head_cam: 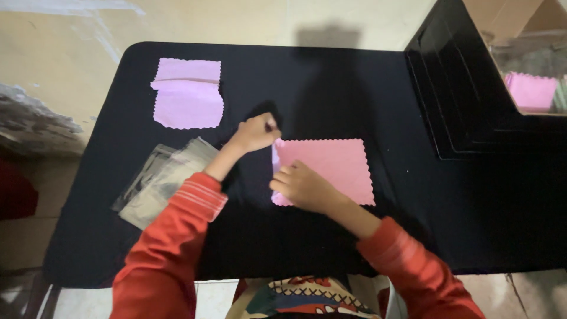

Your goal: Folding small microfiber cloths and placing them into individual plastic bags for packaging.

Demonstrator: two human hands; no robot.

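Note:
A pink cloth [331, 168] with zigzag edges lies flat on the black table [354, 88], near its middle. My left hand [255, 133] pinches the cloth's upper left corner. My right hand [302, 186] presses on the cloth's lower left part, fingers curled over its left edge. Both arms wear red sleeves with pale striped cuffs.
A stack of folded pink cloths [188, 94] lies at the table's far left. Clear plastic sleeves [159, 180] are piled at the left edge. A black box [466, 94] and a cardboard box [525, 65] holding more pink cloth stand at the right.

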